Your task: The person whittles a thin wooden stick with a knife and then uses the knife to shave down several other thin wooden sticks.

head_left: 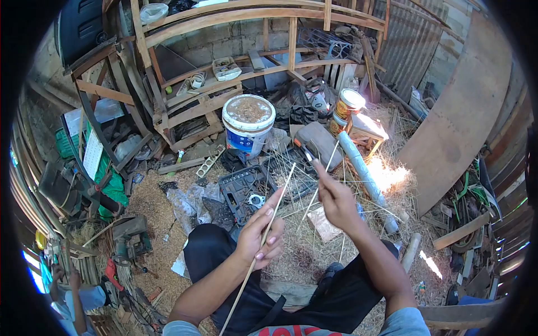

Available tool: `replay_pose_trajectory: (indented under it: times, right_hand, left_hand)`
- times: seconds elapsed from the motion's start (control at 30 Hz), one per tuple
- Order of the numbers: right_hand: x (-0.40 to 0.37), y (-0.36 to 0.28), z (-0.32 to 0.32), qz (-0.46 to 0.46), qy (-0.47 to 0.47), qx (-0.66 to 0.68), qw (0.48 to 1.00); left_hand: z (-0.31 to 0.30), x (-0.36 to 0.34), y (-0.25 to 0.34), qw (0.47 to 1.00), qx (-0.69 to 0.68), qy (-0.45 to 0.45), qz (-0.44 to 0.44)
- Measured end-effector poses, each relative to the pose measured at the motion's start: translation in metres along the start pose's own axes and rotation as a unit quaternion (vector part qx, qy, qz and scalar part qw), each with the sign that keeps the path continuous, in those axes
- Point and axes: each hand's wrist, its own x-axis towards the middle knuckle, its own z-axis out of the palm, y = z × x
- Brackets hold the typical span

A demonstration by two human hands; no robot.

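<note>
My left hand (pixel 260 235) is closed round a long, thin bamboo strip (pixel 245 283), which slants from near my body up to a tip in front of me. My right hand (pixel 338 203) is raised a little to the right of that tip. Its fingers are closed on a small knife (pixel 306 152) with an orange and dark part and a short silvery part, pointing up and away to the left. Another thin strip (pixel 315 196) runs past my right hand's fingers. Between my knees, shavings and loose strips cover the ground.
An open tool case (pixel 246 190) lies ahead, with a lidded white and blue bucket (pixel 248 126) behind it. A thick bamboo pole (pixel 367 180) and a small wooden stool (pixel 367 131) stand right. A machine (pixel 131 238) is at left; another person (pixel 78 302) is at lower left.
</note>
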Motion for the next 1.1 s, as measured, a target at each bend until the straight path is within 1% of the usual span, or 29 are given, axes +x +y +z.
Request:
replay_pose_trajectory:
  times: [0.03,0.07,0.17,0.2,0.3,0.33,0.4,0.43,0.47,0.57,0.6,0.63,0.67,0.7,0.73,0.83,0.87,0.97,1.0,1.1]
  right_hand:
    - [-0.004,-0.007,0.005,-0.001,-0.011,0.019,1.000]
    - [-0.008,-0.005,0.012,-0.073,-0.034,0.000,0.997]
    - [-0.023,-0.027,0.024,-0.130,-0.101,-0.116,0.979]
    - [-0.024,-0.031,0.025,-0.100,-0.111,-0.128,0.980]
    - [-0.014,-0.013,0.022,-0.084,-0.037,-0.152,0.984]
    - [-0.008,-0.002,0.019,-0.101,-0.002,-0.120,0.988]
    - [0.001,0.013,0.010,-0.010,0.011,-0.071,0.997]
    - [0.003,0.018,0.005,0.035,0.020,-0.044,0.998]
    - [0.004,0.020,0.001,-0.003,0.030,-0.088,0.996]
    - [-0.002,-0.003,0.005,-0.063,0.000,-0.003,0.998]
    - [-0.004,-0.006,0.016,-0.170,0.019,-0.024,0.985]
    - [-0.010,-0.011,0.020,-0.148,-0.028,-0.074,0.986]
    - [-0.018,-0.017,0.021,-0.123,-0.075,-0.124,0.982]
    - [-0.022,-0.022,0.021,-0.097,-0.122,-0.174,0.972]
    - [-0.021,-0.018,0.023,-0.091,-0.091,-0.169,0.977]
    - [-0.003,0.014,0.016,-0.028,0.037,-0.151,0.987]
    - [0.002,0.026,0.008,0.022,0.027,-0.129,0.991]
    - [0.004,0.023,-0.002,0.014,0.034,-0.070,0.997]
    - [0.002,0.008,0.000,0.011,0.031,-0.033,0.999]
    - [-0.012,-0.007,0.019,-0.110,-0.028,-0.068,0.991]
  left_hand:
    - [-0.004,0.001,0.000,1.000,-0.003,0.001,0.001]
    - [-0.007,0.002,0.000,1.000,-0.006,0.002,0.000]
    - [-0.006,0.002,-0.001,1.000,-0.011,0.008,-0.006]
    - [-0.004,0.001,0.000,1.000,-0.012,0.011,-0.007]
    - [-0.003,-0.001,-0.001,1.000,0.002,0.005,-0.019]
    - [-0.001,-0.001,-0.001,1.000,0.013,0.008,-0.026]
    - [0.002,-0.003,-0.002,0.999,0.036,0.016,-0.034]
    - [0.002,-0.003,-0.002,0.999,0.024,0.015,-0.031]
    - [0.001,-0.001,-0.003,0.999,0.012,0.013,-0.030]
    - [-0.002,0.002,-0.002,0.999,0.003,0.032,-0.016]
    - [-0.006,0.004,-0.001,0.999,-0.005,0.030,-0.011]
    - [-0.008,0.005,-0.001,1.000,-0.012,0.028,-0.008]
    - [-0.006,0.004,-0.002,0.998,0.004,0.055,-0.014]
    - [-0.005,0.003,-0.002,0.999,0.012,0.047,-0.015]
    - [-0.004,0.002,-0.002,0.999,0.019,0.038,-0.015]
    - [0.001,-0.003,-0.006,0.999,0.033,0.016,-0.026]
    - [0.002,-0.004,-0.006,0.999,0.039,0.010,-0.031]
    - [0.005,-0.002,-0.007,1.000,-0.004,0.022,-0.019]
    - [0.001,0.000,-0.005,1.000,0.003,0.019,-0.013]
    - [-0.010,0.004,-0.002,1.000,-0.023,0.012,-0.015]
